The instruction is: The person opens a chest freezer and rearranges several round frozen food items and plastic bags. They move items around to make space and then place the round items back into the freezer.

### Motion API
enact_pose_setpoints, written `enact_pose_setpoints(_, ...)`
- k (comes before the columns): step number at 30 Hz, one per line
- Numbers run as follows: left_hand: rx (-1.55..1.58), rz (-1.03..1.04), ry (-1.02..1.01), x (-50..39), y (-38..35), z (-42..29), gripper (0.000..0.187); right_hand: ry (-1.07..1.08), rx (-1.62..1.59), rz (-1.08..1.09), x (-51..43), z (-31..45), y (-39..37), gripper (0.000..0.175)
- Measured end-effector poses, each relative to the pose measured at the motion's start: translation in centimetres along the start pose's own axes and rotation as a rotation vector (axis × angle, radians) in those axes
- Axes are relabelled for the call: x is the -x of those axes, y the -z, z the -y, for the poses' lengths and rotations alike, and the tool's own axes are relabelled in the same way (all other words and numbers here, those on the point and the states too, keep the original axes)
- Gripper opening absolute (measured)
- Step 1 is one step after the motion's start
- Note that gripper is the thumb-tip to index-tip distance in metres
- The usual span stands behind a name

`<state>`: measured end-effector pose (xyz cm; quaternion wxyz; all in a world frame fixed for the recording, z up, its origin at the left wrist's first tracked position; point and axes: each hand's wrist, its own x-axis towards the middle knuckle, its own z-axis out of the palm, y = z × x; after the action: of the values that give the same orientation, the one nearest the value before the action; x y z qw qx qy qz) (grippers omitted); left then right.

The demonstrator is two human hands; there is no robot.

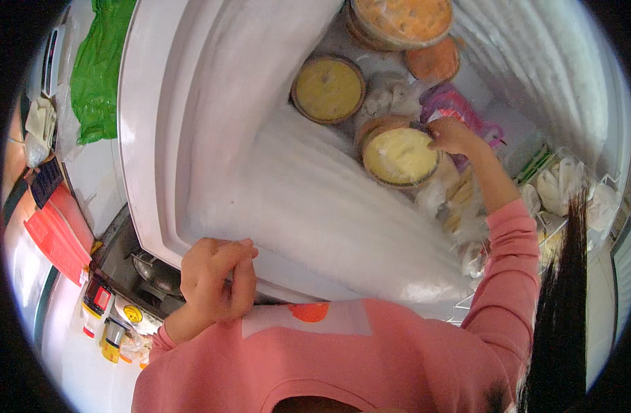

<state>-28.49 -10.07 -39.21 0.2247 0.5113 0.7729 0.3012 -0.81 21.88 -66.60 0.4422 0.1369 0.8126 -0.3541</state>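
Note:
My right hand (452, 137) reaches deep into an open chest freezer (295, 217) and grips the right rim of a round tub with a pale yellow filling (402, 155). That tub overlaps a brownish round container (380, 124), partly hidden behind it. Just beyond my fingers lies a purple and pink plastic bag (452, 103). My left hand (217, 279) is held before my chest at the freezer's near edge, its fingers curled in with nothing visible in them.
Frost coats the freezer walls (543, 62). Inside are another yellow-filled tub (329, 89), a large orange-topped tub (403, 20), an orange-brown piece (433, 59) and clear bags (457, 201). A wire basket with white bags (561, 186) hangs at right. A metal pan (158, 271) and red plastic basket (57, 232) stand left.

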Motion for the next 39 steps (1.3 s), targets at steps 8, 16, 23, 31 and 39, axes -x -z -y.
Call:
enact_pose_setpoints(8,-0.035,0.061,0.023,0.0,0.4,0.1,0.029,-0.133,-0.213,-0.342,-21.8,2.0,0.4,0.037)
enact_pose_setpoints(16,0.007,0.024,0.022,-0.3,0.0,0.3,0.029,-0.275,-0.09,-0.279,-29.6,2.8,-8.0,0.04)
enact_pose_setpoints(23,-0.058,0.082,0.013,-0.4,0.3,0.1,0.028,-0.181,-0.263,-0.433,-23.1,3.9,-2.8,0.04)
enact_pose_setpoints(31,-0.069,0.038,0.005,-0.5,-0.1,-0.4,0.028,-0.09,-0.102,-0.561,-10.1,9.1,5.2,0.032)
enact_pose_setpoints(39,0.003,-0.028,-0.05,-0.3,-0.5,-0.2,0.03,-0.014,-0.327,-0.411,6.4,8.0,8.9,0.033)
